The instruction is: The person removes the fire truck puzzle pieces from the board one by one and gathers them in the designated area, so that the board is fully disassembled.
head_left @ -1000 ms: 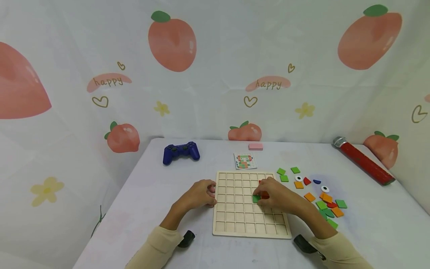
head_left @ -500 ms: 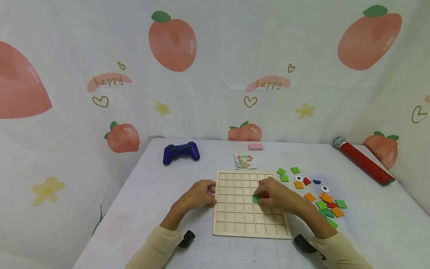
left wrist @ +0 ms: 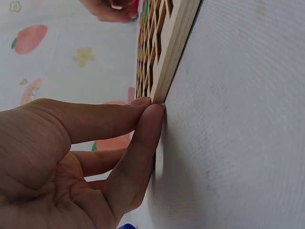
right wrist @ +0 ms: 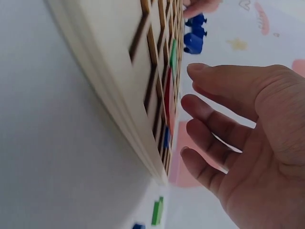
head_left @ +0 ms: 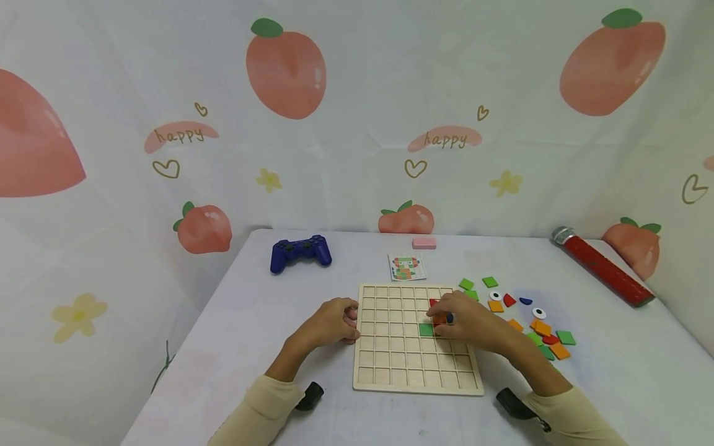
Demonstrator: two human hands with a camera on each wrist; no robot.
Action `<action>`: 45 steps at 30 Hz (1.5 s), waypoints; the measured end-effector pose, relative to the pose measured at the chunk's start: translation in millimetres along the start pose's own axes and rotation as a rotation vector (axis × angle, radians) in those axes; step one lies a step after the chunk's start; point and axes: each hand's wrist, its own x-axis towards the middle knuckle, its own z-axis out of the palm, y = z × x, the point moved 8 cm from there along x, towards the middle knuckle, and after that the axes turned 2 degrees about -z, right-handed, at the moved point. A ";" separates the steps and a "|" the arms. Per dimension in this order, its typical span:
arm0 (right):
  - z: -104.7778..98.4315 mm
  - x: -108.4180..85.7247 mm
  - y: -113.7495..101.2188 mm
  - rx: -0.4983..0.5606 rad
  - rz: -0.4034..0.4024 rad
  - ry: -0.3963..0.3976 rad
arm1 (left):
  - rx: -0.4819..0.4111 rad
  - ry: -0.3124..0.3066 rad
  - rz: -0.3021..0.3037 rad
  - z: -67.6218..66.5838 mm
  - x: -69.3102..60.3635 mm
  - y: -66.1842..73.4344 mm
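The wooden board [head_left: 382, 344] lies on the white table [head_left: 234, 328]. The left hand [head_left: 329, 323] pinches its left edge with thumb and finger. The right hand [head_left: 473, 318] is over its right side, fingers apart and bent, near a green square [head_left: 426, 330] in the board. Loose bright pieces [head_left: 543, 329] lie farther right.

One grid board [head_left: 398, 362], one controller [head_left: 301, 251], one card [head_left: 407, 267], two discs [head_left: 538, 313]

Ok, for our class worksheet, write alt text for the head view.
A person's right hand hovers over a pale wooden grid board, beside a flat green square tile. The left hand holds the board's left edge. Small green, orange and red pieces lie to the right.
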 end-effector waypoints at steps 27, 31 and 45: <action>-62.6 -63.0 90.0 0.014 0.266 0.126 | -0.001 0.002 0.010 -0.1 -0.1 -0.2; -68.5 -70.1 105.1 0.012 0.322 0.122 | 0.003 0.000 0.012 1.1 1.7 -2.3; -80.3 -94.4 154.9 0.057 0.414 0.102 | -0.018 -0.007 0.013 0.1 -0.3 -1.5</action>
